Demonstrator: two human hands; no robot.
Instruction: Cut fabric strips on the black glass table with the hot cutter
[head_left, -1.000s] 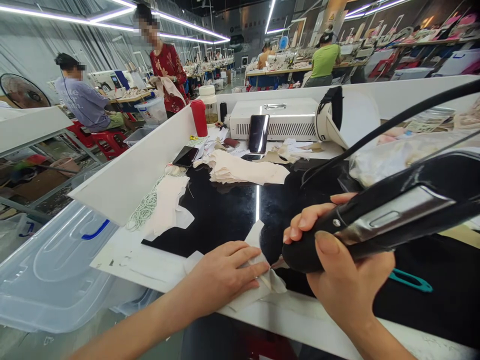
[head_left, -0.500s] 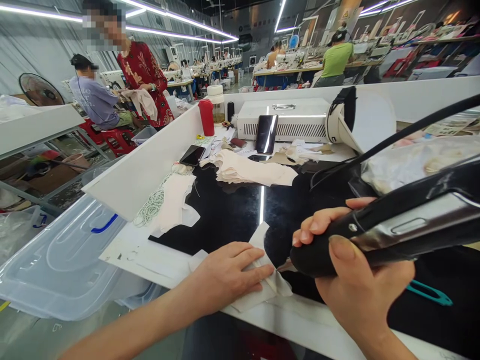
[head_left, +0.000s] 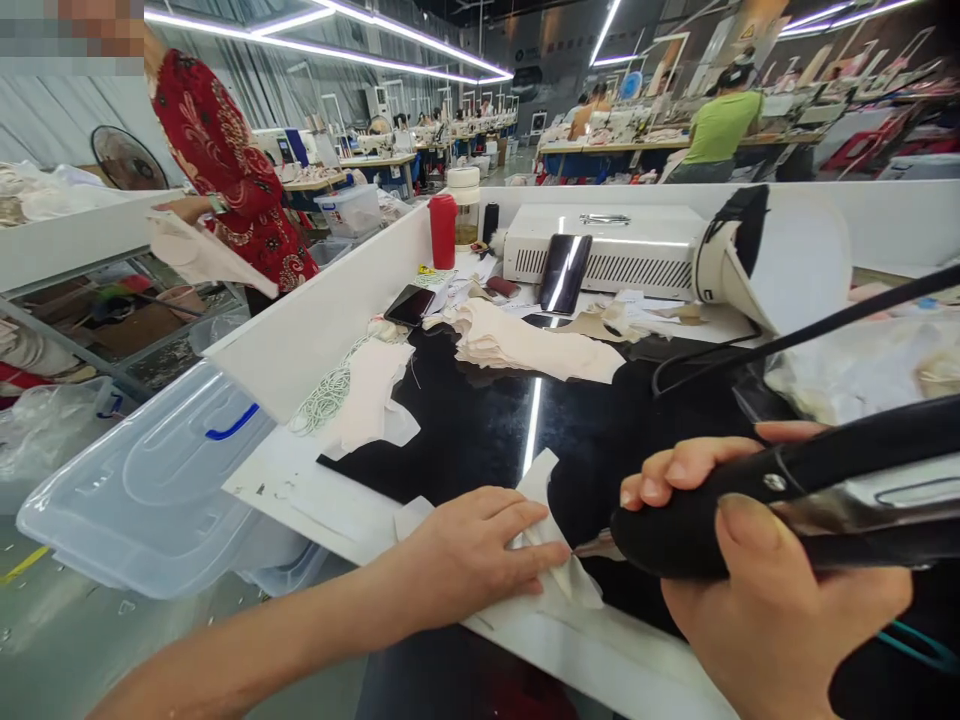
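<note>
My left hand is palm down at the near table edge, fingers closed over a pale, folded fabric piece and pressing it down. Some of the cloth is hidden under the palm. Wrapped round a thick black hand-held tool with a silver panel is my right hand, thumb on top. The tool's rounded end points left, and its narrow tip meets the cloth beside my left fingertips. I cannot tell the tool's exact kind.
On the black tabletop lie a stack of pale fabric pieces, more cut cloth and green cord. Behind stand a phone, red cup and white vented box. A black cable crosses at right. A lidded plastic bin stands left.
The view has shifted, so the table sits further right. My right hand and the tool have moved right and slightly down in view. The person in red at left has come closer.
</note>
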